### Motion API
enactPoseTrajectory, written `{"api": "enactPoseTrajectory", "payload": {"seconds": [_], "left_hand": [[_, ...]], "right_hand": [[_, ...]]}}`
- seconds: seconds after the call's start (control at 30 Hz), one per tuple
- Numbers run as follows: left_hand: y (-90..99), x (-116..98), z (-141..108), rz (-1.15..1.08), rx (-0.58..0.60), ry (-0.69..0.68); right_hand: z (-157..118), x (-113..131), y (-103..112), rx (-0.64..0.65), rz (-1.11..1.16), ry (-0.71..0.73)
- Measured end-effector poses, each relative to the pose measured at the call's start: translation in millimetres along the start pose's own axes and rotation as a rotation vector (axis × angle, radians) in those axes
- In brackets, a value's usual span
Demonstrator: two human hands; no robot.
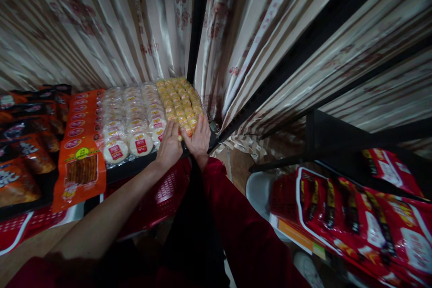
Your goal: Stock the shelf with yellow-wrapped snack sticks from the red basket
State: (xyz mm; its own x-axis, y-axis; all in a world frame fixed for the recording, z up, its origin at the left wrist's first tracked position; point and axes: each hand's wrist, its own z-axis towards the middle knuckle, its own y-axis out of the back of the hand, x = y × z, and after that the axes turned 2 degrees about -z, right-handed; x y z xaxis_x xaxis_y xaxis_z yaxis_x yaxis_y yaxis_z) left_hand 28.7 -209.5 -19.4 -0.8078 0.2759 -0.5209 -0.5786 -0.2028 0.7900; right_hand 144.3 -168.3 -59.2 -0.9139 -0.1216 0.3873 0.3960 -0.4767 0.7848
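Observation:
Rows of small yellow wrapped snacks (178, 94) stand at the right end of a dark shelf. My left hand (169, 145) rests at their near left corner, with its fingers stretched forward and no object held. Flat against the front of the same block lies my right hand (198, 137), fingers extended, thumb pointing towards the left hand. Just left of my left hand are stacked round white rice crackers (139, 141) in clear wrappers with red labels. What lies under my palms is hidden.
Orange snack bags (81, 144) and dark-and-orange bags (29, 153) fill the shelf's left side. Below is a red basket (158, 198). At right, another red basket (286, 198) holds red packets (357, 216). Black frame posts (199, 22) stand before patterned curtains (151, 18).

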Motion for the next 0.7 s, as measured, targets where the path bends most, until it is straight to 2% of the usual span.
{"api": "enactPoseTrajectory", "payload": {"seconds": [0.17, 0.3, 0.4, 0.57, 0.63, 0.7], "left_hand": [[13.4, -6, 3, 0.101, -0.026, -0.003], [25.8, -6, 18, 0.226, -0.046, -0.019], [27.1, -2, 33, 0.291, 0.027, -0.029], [21.6, 5, 47, 0.355, 0.297, -0.015], [20.0, 6, 46, 0.374, 0.327, -0.013], [19.1, 6, 45, 0.38, 0.287, -0.02]], "right_hand": [[-1, 2, 0, -0.016, -0.037, 0.012], [-1, 2, 1, -0.028, -0.027, 0.022], [-2, 1, 0, -0.042, -0.015, 0.022], [-1, 2, 1, -0.048, -0.007, 0.017], [-1, 2, 2, -0.047, -0.009, 0.013], [-1, 2, 1, -0.052, -0.014, 0.012]]}}
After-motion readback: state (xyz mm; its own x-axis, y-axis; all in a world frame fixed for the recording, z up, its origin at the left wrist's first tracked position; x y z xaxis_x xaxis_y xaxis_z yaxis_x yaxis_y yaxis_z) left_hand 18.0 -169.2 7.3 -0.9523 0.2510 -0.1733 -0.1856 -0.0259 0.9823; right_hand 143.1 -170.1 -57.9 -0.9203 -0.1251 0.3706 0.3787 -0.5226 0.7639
